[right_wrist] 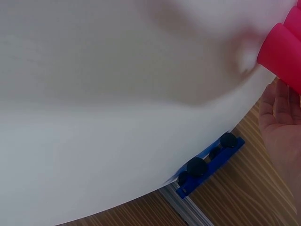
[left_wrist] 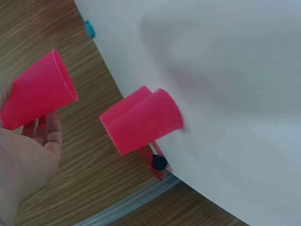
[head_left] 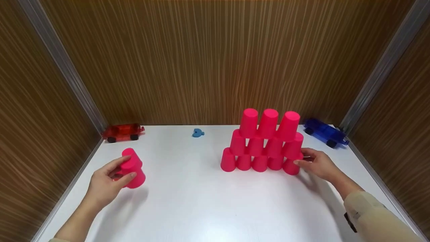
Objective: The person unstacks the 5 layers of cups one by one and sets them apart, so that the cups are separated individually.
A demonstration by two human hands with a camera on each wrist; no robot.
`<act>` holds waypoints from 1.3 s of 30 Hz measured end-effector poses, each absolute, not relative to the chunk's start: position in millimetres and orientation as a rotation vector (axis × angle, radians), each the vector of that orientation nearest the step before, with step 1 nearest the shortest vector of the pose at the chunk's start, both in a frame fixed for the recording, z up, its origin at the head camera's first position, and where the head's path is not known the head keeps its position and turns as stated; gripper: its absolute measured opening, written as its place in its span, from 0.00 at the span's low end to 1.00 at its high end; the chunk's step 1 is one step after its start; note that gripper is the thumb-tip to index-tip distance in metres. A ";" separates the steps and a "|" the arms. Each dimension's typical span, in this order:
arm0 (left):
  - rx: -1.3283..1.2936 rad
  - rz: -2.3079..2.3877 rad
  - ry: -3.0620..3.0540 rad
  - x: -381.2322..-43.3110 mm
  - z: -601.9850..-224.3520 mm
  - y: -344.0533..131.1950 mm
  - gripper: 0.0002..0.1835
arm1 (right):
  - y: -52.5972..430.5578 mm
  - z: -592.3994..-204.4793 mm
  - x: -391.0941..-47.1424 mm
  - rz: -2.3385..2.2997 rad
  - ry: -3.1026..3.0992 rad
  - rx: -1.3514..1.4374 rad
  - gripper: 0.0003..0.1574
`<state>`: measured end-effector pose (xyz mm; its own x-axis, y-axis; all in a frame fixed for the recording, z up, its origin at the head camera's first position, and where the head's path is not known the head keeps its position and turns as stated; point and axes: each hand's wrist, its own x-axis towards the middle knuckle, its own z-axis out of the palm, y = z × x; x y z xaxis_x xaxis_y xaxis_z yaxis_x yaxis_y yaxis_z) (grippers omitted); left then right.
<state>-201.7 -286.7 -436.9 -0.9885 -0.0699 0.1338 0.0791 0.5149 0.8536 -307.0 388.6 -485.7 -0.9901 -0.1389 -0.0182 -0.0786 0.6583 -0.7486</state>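
My left hand [head_left: 104, 185] grips a pink cup [head_left: 136, 180], mouth down, between thumb and fingers above the table at the left. Two more pink cups [left_wrist: 146, 122] stand upside down close together behind it in the left wrist view. On the right, upside-down pink cups [head_left: 259, 164] form a tiered wall: several in the bottom and middle rows, three in the top row [head_left: 269, 123]. My right hand [head_left: 319, 164] holds the bottom row's rightmost cup [head_left: 291, 167], thumb in front and fingers at its far side. In the right wrist view, those fingers [right_wrist: 282, 106] lie along the cup.
A red transparent toy car [head_left: 123, 132] is at the back left, a blue one [head_left: 325, 131] at the back right. A small blue toy piece [head_left: 197, 132] lies near the back edge. Wood-grain panels [head_left: 215, 64] enclose the white table [head_left: 201, 201] at the back and sides.
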 end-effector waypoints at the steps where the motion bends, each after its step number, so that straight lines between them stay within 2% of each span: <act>1: 0.000 -1.469 -2.605 -199.2 -440.0 -289.1 0.37 | 388.5 -486.2 -307.2 -1.257 2.796 -0.189 0.42; 14: 0.137 -1.381 -2.663 -180.7 -466.6 -318.6 0.39 | 390.8 -486.7 -308.7 -1.231 2.786 -0.150 0.45; 21: 0.193 -1.329 -2.684 -178.2 -477.6 -333.3 0.41 | 391.4 -486.9 -309.2 -1.250 2.805 -0.174 0.43; 32: 0.193 -1.358 -2.554 -174.5 -491.9 -353.2 0.35 | 390.0 -486.4 -309.7 -1.272 2.787 -0.167 0.42; 39: 0.225 -1.361 -2.565 -177.0 -499.5 -360.7 0.36 | 390.9 -487.9 -308.7 -1.259 2.777 -0.161 0.44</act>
